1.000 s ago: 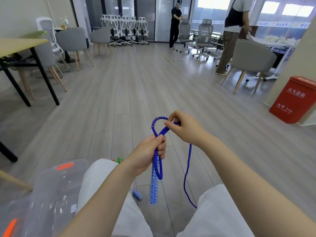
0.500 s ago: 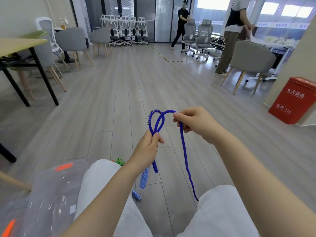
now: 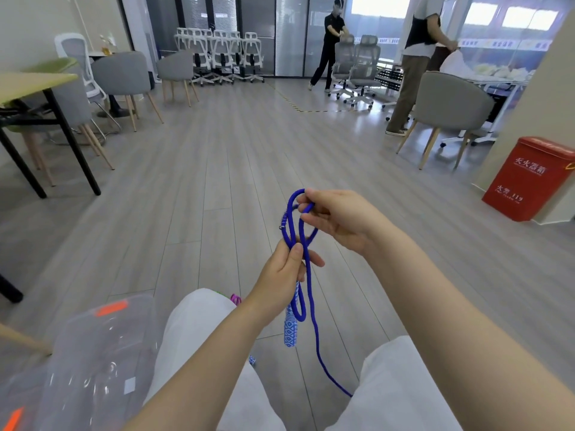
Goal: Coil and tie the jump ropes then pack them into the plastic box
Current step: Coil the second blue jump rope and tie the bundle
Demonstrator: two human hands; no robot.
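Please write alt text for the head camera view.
Both hands coil a blue jump rope: the left hand grips the loops, the right hand pinches the top. A clear plastic box sits at lower left.

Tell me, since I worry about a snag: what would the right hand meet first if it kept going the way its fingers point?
Probably the top loop of the blue jump rope, already pinched by the right hand; beyond it, only open floor, though depth is unclear.
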